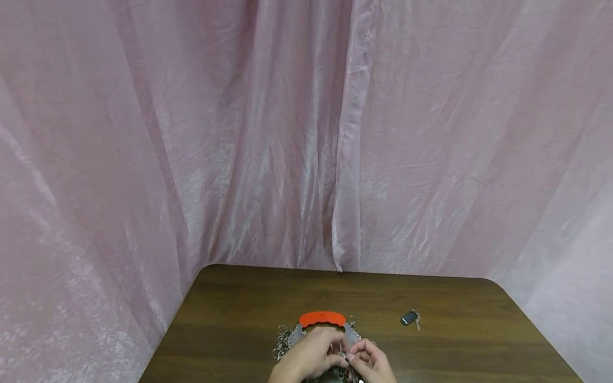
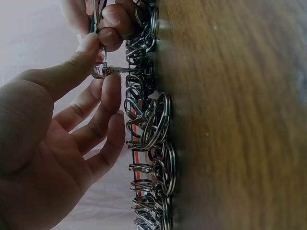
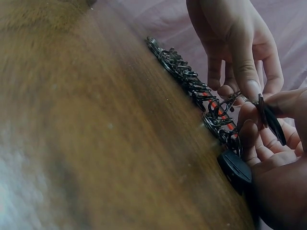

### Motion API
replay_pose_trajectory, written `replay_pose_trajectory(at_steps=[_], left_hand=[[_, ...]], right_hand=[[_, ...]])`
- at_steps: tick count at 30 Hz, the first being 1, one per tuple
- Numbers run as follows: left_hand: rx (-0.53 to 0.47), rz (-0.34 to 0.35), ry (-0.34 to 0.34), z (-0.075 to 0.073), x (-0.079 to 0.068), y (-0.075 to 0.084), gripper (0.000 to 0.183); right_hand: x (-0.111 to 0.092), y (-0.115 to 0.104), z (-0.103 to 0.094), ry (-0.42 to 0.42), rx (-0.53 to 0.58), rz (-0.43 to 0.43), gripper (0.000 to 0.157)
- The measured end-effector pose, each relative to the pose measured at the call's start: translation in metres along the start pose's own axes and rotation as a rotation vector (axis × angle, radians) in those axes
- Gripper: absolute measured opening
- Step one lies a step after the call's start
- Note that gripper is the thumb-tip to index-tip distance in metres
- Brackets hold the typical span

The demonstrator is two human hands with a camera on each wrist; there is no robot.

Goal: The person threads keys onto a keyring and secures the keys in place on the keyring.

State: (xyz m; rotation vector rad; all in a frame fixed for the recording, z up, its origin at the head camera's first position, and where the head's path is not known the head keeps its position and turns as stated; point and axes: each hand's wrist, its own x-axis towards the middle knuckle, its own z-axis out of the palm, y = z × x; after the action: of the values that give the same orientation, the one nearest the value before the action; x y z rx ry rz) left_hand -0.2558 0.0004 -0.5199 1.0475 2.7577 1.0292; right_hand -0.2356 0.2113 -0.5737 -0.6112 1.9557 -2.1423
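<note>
A key holder with an orange handle [image 1: 322, 318] and a metal frame lies on the table, with many small clips and split rings [image 2: 156, 124] along it. Over the frame, my left hand [image 1: 313, 354] pinches a small metal clip [image 2: 100, 70] between thumb and fingers. Close against it, my right hand [image 1: 371, 364] pinches a split ring [image 3: 261, 110] that carries a dark, flat fob [image 3: 274, 125]. The ring and clip meet between the fingertips; whether they are joined I cannot tell. The fingers partly hide the frame.
On the brown wooden table [image 1: 230, 314], a black fob with a key [image 1: 409, 318] lies to the right of the holder. A black fob [image 3: 235, 170] shows near the rings in the right wrist view. Pink curtains [image 1: 297, 159] hang behind the table's far edge.
</note>
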Motion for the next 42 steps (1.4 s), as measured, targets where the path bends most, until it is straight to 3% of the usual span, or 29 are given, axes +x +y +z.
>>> replay_pose_trajectory(at_steps=[8, 13, 20, 35, 39, 42], left_hand=[[0.035, -0.011, 0.0, 0.0005, 0.0017, 0.0001, 0.017], [-0.012, -0.04, -0.004, 0.0018, 0.003, -0.0012, 0.019], [-0.077, -0.065, -0.025, 0.0035, 0.0032, -0.0034, 0.025], [0.048, 0.034, 0.026, 0.0012, 0.0016, -0.0047, 0.019], [0.043, 0.029, 0.034, 0.0014, 0.0017, -0.0037, 0.021], [-0.017, -0.003, 0.02, 0.002, 0.0023, -0.0037, 0.024]], right_hand=[[0.0008, -0.0032, 0.001, 0.011, -0.003, 0.076, 0.041], [0.0018, -0.002, -0.0005, 0.03, -0.02, 0.109, 0.036], [0.0016, 0.0008, -0.0015, 0.014, -0.013, 0.076, 0.038], [0.0044, -0.0001, -0.0026, 0.029, -0.04, 0.125, 0.045], [0.0048, 0.0006, -0.0017, 0.027, -0.032, 0.091, 0.043], [0.0048, 0.0016, -0.0011, 0.029, -0.028, 0.06, 0.04]])
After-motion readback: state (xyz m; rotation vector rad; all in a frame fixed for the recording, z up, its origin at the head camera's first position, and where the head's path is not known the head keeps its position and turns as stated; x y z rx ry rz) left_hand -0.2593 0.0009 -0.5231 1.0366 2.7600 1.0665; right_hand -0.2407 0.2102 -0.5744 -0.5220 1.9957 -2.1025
